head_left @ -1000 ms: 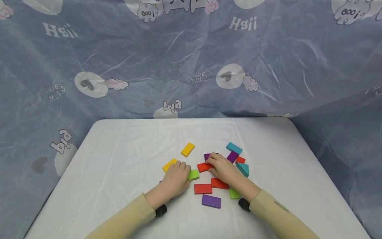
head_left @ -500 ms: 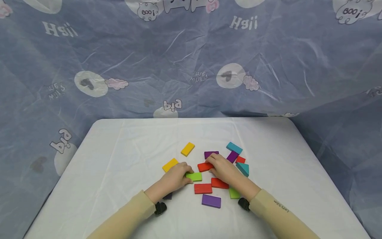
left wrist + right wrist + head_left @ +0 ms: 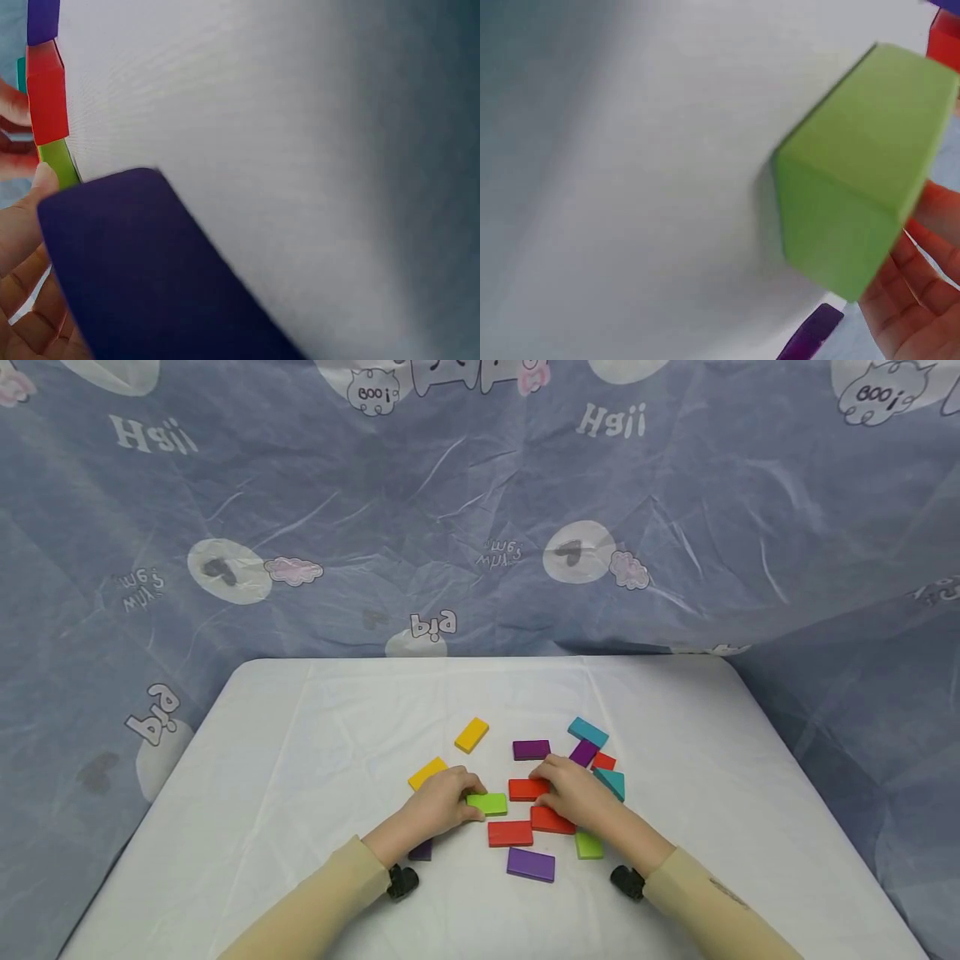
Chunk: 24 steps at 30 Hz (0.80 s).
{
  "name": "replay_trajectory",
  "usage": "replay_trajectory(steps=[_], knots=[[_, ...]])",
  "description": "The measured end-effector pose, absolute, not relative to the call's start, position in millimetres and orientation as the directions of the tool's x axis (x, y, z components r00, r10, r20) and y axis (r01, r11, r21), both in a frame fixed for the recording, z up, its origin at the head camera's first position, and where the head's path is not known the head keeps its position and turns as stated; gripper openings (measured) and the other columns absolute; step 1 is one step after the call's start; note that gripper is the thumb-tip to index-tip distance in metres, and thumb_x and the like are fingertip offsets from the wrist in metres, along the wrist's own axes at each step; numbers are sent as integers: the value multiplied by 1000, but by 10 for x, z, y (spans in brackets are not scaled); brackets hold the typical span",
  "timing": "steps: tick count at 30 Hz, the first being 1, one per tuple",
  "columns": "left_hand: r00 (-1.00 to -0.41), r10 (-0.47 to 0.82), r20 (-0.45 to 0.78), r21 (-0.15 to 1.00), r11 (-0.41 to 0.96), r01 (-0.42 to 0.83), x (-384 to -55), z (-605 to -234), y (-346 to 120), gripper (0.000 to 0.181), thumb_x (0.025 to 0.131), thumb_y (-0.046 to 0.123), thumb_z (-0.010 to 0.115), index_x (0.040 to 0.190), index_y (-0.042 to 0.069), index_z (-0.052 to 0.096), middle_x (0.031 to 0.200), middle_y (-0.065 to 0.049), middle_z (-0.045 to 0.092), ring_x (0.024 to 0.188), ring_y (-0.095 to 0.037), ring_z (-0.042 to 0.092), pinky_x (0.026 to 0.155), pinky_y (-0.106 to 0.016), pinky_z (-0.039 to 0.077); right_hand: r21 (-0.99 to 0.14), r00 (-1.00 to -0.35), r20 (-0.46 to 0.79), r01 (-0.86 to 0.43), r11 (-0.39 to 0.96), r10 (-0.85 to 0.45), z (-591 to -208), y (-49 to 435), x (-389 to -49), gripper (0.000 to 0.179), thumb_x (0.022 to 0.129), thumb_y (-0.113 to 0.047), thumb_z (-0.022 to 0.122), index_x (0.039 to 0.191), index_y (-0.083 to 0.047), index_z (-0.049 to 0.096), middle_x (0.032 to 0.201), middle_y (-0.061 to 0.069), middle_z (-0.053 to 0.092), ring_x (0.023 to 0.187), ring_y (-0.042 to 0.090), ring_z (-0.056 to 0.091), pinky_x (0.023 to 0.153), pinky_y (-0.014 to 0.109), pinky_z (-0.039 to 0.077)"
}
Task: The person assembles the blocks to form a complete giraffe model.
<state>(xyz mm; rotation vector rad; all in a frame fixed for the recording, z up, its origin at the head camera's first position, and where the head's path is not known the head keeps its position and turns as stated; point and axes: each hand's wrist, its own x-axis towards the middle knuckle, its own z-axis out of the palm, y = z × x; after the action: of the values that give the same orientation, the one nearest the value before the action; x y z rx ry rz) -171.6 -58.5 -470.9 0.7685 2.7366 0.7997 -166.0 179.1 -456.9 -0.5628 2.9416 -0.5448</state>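
In the head view my left hand [image 3: 442, 802] pinches the left end of a green block [image 3: 491, 804] lying flat on the white table. My right hand [image 3: 576, 789] pinches the right end of a red block [image 3: 527, 790], which lies just behind and right of the green one. Two more red blocks lie close in front: one [image 3: 511, 834] below the green block, the other [image 3: 552, 820] partly under the right hand's outline. The left wrist view shows the left thumb at the green block [image 3: 58, 161]. In the right wrist view, another green block [image 3: 855, 172] hides part of the right hand [image 3: 922, 285].
A violet block [image 3: 531, 865] and a green block [image 3: 588, 845] lie nearest the person. Two yellow blocks, one of them [image 3: 472, 736] farther back, lie left. Purple [image 3: 532, 750], blue [image 3: 588, 732] and teal [image 3: 610, 783] blocks lie behind and right. A dark block [image 3: 421, 851] sits beside the left wrist.
The left hand slid the green block slightly right, then held still. The right hand moved a little right, and its red block shifted right and straightened.
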Motion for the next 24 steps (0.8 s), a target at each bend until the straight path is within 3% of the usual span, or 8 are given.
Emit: replay_trajectory(steps=[13,24], knots=[[-852,524,3,561,704,435,-1729,-4735,-597,24,78,23,84,93,13,69,85,2,62,75,-10,54,69,-22,48,-391,-902,-25,-388,834,-431,-4539,1873,-1419,28,80,-17,82,105,-10,73,97,-2,64,92,13,60,82,32,56],[-850,527,-9,556,709,433,-1731,-4736,-596,25,79,24,84,95,14,69,86,3,63,75,-7,53,70,-21,48,-401,-920,1,-359,843,-391,-4564,1838,-1488,30,79,-14,82,107,-9,73,97,0,64,91,14,59,82,33,57]])
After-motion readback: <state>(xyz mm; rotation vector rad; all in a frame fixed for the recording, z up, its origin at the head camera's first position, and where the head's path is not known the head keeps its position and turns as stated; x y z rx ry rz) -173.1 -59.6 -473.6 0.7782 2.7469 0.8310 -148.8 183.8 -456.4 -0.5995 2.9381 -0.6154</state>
